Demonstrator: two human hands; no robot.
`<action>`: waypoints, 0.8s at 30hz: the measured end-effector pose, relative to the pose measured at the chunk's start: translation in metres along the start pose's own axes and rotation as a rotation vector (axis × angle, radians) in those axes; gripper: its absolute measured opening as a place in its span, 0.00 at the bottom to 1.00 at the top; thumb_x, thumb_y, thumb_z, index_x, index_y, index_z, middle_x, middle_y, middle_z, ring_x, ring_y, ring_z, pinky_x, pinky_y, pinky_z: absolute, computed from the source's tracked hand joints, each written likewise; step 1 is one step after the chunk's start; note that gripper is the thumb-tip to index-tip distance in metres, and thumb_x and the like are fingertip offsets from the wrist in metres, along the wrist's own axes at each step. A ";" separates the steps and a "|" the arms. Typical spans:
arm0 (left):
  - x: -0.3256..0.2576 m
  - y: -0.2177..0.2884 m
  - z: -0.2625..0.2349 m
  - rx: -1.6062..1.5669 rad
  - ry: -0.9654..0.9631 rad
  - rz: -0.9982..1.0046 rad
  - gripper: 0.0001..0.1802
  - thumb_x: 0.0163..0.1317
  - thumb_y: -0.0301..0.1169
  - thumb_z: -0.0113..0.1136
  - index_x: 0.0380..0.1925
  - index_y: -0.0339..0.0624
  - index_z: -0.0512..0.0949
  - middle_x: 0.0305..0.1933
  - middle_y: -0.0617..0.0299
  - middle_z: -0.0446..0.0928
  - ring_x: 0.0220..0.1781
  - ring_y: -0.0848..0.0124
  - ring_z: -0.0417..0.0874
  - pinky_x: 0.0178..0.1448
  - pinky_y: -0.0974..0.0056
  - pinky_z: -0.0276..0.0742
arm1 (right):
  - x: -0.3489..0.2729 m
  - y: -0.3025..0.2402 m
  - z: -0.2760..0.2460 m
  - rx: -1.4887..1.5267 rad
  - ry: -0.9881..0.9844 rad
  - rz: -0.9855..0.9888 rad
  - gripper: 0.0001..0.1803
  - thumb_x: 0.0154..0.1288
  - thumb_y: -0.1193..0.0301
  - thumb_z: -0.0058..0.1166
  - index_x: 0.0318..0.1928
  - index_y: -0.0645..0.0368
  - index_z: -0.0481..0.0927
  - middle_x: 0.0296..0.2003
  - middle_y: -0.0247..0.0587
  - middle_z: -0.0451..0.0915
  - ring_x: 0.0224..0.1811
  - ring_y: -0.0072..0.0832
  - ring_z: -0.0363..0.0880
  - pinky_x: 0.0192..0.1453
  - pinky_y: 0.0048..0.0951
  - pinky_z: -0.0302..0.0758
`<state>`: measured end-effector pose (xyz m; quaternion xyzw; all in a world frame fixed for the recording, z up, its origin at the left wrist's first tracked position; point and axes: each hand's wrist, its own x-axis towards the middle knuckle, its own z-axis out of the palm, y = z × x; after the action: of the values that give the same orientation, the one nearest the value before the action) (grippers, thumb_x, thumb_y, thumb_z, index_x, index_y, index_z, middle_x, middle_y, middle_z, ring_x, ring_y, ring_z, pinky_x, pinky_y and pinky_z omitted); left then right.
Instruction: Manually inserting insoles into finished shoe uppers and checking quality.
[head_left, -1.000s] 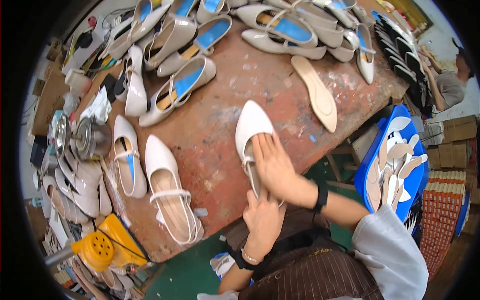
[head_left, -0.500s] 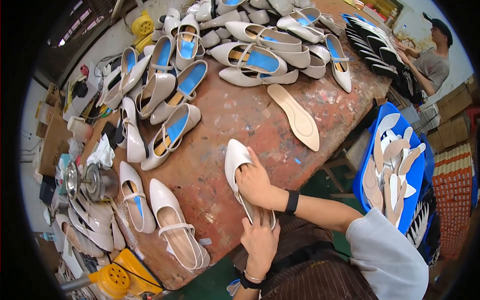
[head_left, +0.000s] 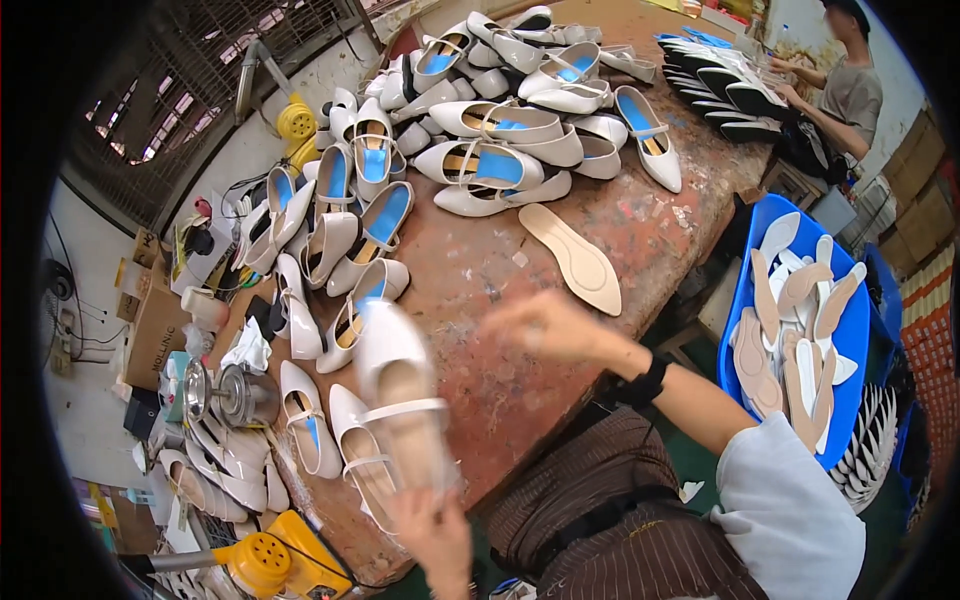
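The left hand (head_left: 432, 535) is low in the picture and grips the heel end of a white shoe (head_left: 403, 395), fingers closed on it. The shoe is blurry. It sits above the near edge of the brown table (head_left: 640, 225). The right hand (head_left: 545, 325) is just to the right of the shoe, not touching it, fingers spread. Many white shoes lie on the table, and a blue bin (head_left: 748, 250) of soles stands to the right. The shoe's long side runs up and down, toe pointing away from the person
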<state>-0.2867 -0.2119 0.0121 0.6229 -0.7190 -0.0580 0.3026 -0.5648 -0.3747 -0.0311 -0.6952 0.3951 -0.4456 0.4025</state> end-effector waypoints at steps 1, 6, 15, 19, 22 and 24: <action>0.003 -0.009 -0.019 0.080 0.048 0.047 0.09 0.54 0.24 0.67 0.29 0.33 0.76 0.33 0.48 0.73 0.39 0.50 0.73 0.44 0.50 0.68 | 0.003 0.021 -0.021 -0.265 0.239 0.047 0.16 0.57 0.72 0.55 0.45 0.61 0.86 0.38 0.54 0.86 0.41 0.47 0.84 0.50 0.40 0.80; -0.011 -0.045 -0.040 0.404 -0.008 -0.214 0.13 0.56 0.28 0.67 0.39 0.34 0.79 0.36 0.45 0.74 0.44 0.45 0.74 0.52 0.47 0.69 | 0.023 0.088 -0.058 -1.072 0.571 0.242 0.20 0.53 0.67 0.65 0.45 0.66 0.81 0.45 0.59 0.78 0.44 0.57 0.80 0.46 0.52 0.78; -0.003 -0.042 -0.021 0.872 -0.208 -0.094 0.33 0.59 0.41 0.66 0.62 0.39 0.72 0.56 0.47 0.77 0.57 0.45 0.76 0.68 0.45 0.65 | 0.003 0.099 -0.111 -0.347 0.378 0.608 0.32 0.47 0.62 0.69 0.53 0.65 0.78 0.42 0.45 0.76 0.43 0.40 0.80 0.51 0.43 0.77; 0.091 0.028 0.018 0.358 0.116 0.097 0.15 0.52 0.26 0.69 0.41 0.38 0.81 0.45 0.50 0.80 0.51 0.47 0.77 0.59 0.49 0.71 | -0.023 0.063 -0.125 0.802 0.500 0.539 0.30 0.59 0.64 0.62 0.60 0.63 0.74 0.34 0.32 0.75 0.35 0.22 0.75 0.43 0.30 0.76; 0.190 0.094 0.105 -0.515 -0.424 0.201 0.25 0.61 0.33 0.67 0.57 0.34 0.77 0.60 0.44 0.77 0.62 0.49 0.78 0.66 0.53 0.72 | -0.053 0.043 -0.130 0.839 0.516 0.500 0.30 0.71 0.59 0.54 0.65 0.66 0.69 0.37 0.33 0.78 0.32 0.20 0.74 0.42 0.27 0.76; 0.239 0.127 0.213 -0.692 -0.507 0.308 0.32 0.62 0.32 0.66 0.65 0.31 0.70 0.71 0.43 0.68 0.67 0.54 0.76 0.67 0.59 0.72 | -0.072 0.039 -0.122 1.024 0.612 0.466 0.31 0.75 0.55 0.49 0.66 0.67 0.67 0.39 0.35 0.79 0.33 0.22 0.75 0.43 0.28 0.77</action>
<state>-0.5137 -0.4697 -0.0155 0.3371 -0.7931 -0.3999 0.3122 -0.7076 -0.3493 -0.0543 -0.1520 0.3700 -0.6572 0.6388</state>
